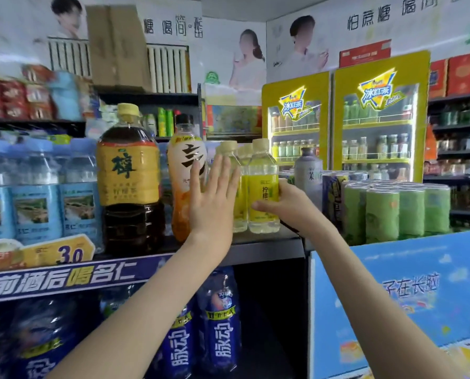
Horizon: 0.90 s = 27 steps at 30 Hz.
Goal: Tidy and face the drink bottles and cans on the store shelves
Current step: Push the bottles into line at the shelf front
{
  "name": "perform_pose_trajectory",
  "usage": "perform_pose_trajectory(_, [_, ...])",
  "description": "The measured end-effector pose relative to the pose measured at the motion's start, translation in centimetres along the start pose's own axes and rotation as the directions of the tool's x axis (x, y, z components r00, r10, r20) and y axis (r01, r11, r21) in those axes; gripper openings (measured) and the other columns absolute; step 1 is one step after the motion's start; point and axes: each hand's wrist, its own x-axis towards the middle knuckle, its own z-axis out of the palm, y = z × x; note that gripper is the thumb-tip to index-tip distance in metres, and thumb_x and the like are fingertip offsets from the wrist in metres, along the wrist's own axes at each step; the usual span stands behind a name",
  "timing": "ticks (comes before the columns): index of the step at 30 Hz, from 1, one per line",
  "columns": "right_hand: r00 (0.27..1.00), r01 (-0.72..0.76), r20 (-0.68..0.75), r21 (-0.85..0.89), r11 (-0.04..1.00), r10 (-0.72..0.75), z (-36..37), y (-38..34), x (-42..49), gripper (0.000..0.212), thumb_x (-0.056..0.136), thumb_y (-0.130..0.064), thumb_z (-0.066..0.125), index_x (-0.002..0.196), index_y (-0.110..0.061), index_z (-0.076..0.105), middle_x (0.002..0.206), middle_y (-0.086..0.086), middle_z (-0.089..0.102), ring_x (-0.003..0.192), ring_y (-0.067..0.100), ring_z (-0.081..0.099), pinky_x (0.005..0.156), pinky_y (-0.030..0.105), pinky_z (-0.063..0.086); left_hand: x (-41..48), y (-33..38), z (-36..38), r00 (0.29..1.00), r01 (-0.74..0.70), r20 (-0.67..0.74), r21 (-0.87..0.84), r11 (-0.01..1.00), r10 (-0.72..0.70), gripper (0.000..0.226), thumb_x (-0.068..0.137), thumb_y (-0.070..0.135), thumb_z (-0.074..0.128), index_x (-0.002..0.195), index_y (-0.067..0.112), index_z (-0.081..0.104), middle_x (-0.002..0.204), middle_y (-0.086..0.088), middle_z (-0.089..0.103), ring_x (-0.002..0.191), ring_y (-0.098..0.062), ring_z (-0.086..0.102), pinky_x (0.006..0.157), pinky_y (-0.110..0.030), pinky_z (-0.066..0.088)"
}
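because your left hand is spread flat, fingers straight, a hard shove could rock the tea bottle left of it or tip the orange bottle just beside it. your right hand grips the lemon bottle low, just right of the left; twist fast and it knocks the cans beyond.

Two hands, two fridges, one large tea bottle.
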Motion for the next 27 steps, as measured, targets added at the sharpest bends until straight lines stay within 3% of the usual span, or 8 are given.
perform_pose_trajectory(3, [1.000, -0.008, 0.005, -0.001, 1.000, 0.008, 0.4, 0.5, 0.7, 0.020, 0.085, -0.027, 0.071, 0.097, -0.027, 0.056, 0.090, -0.013, 0.061, 0.083, 0.004, 0.057, 0.073, 0.019, 0.043, -0.1, 0.3, -0.1, 1.000, 0.010, 0.007, 0.039, 0.999, -0.011, 0.088, 0.097, 0.027, 0.044, 0.142, 0.005, -0.029, 0.157, -0.015, -0.021, 0.144, -0.033, -0.020, 0.097, -0.062, -0.025])
perform_pose_trajectory(8, [1.000, -0.024, 0.007, -0.040, 0.999, 0.024, 1.8, 1.3, 2.3, 0.057, 0.083, -0.036, 0.072, 0.129, -0.011, 0.050, 0.116, 0.006, 0.064, 0.108, 0.022, 0.059, 0.083, 0.030, 0.045, -0.1, 0.6, -1.0, 0.998, 0.040, 0.054, 0.090, 0.995, -0.045, 0.088, 0.096, 0.024, 0.046, 0.143, 0.004, -0.027, 0.158, -0.015, -0.017, 0.144, -0.032, -0.018, 0.098, -0.062, -0.023])
perform_pose_trajectory(11, [0.999, -0.035, 0.016, -0.044, 0.998, 0.036, 2.0, 1.4, 2.4, 0.069, 0.081, -0.038, 0.072, 0.136, -0.008, 0.043, 0.124, 0.009, 0.061, 0.115, 0.025, 0.057, 0.093, 0.037, 0.048, 0.1, 0.9, -1.6, 0.996, 0.041, 0.080, 0.089, 0.995, -0.048, 0.086, 0.096, 0.023, 0.045, 0.145, 0.003, -0.022, 0.158, -0.016, -0.014, 0.146, -0.031, -0.014, 0.099, -0.062, -0.021])
perform_pose_trajectory(13, [0.999, -0.027, 0.021, -0.040, 0.999, 0.028, 2.0, 1.5, 1.9, 0.065, 0.081, -0.032, 0.074, 0.132, -0.007, 0.043, 0.120, 0.006, 0.061, 0.110, 0.021, 0.058, 0.087, 0.030, 0.046, 0.0, 1.0, -2.0, 0.994, 0.035, 0.099, 0.079, 0.996, -0.043, 0.084, 0.096, 0.021, 0.045, 0.146, 0.003, -0.020, 0.158, -0.017, -0.012, 0.146, -0.030, -0.012, 0.100, -0.062, -0.020])
perform_pose_trajectory(17, [0.998, 0.038, -0.053, -0.045, 0.998, -0.040, 2.6, 1.5, -0.5, 0.064, 0.079, -0.019, 0.077, 0.130, -0.012, 0.039, 0.118, 0.004, 0.058, 0.106, 0.019, 0.057, 0.083, 0.029, 0.044, -1.3, 1.0, -2.7, 0.997, 0.033, 0.069, -0.149, 0.988, -0.022, 0.075, 0.093, 0.013, 0.049, 0.151, 0.006, 0.003, 0.159, -0.017, 0.003, 0.147, -0.031, 0.000, 0.112, -0.058, -0.009])
perform_pose_trajectory(19, [0.979, 0.122, -0.156, -0.090, 0.988, -0.135, 3.3, 1.0, -2.4, 0.063, 0.083, -0.016, 0.071, 0.136, -0.011, 0.037, 0.127, 0.009, 0.053, 0.117, 0.026, 0.052, 0.089, 0.034, 0.043, -3.1, 0.9, -3.0, 0.998, 0.006, -0.062, -0.313, 0.950, -0.026, 0.065, 0.086, 0.013, 0.061, 0.145, 0.005, 0.034, 0.150, -0.020, 0.033, 0.141, -0.034, 0.029, 0.115, -0.052, 0.015])
perform_pose_trajectory(22, [0.940, 0.215, -0.243, -0.130, 0.968, -0.241, 4.9, -0.2, -6.5, 0.055, 0.091, -0.008, 0.057, 0.141, -0.003, 0.036, 0.138, 0.012, 0.044, 0.129, 0.026, 0.037, 0.099, 0.023, 0.031, -7.4, 0.8, -2.8, 0.960, -0.064, -0.263, -0.550, 0.833, -0.100, 0.038, 0.084, 0.016, 0.063, 0.121, 0.004, 0.062, 0.120, -0.014, 0.064, 0.109, -0.028, 0.062, 0.098, -0.039, 0.046])
perform_pose_trajectory(27, [0.901, 0.395, -0.162, -0.079, 0.915, -0.403, 10.2, -0.4, -14.5, 0.039, 0.087, -0.004, 0.061, 0.125, -0.002, 0.052, 0.118, 0.011, 0.055, 0.114, 0.024, 0.048, 0.090, 0.012, 0.026, -16.3, -1.5, -2.9, 0.975, 0.015, -0.163, -0.619, 0.785, -0.148, 0.036, 0.088, 0.026, 0.046, 0.111, 0.006, 0.067, 0.105, -0.004, 0.069, 0.094, -0.016, 0.066, 0.081, -0.022, 0.048])
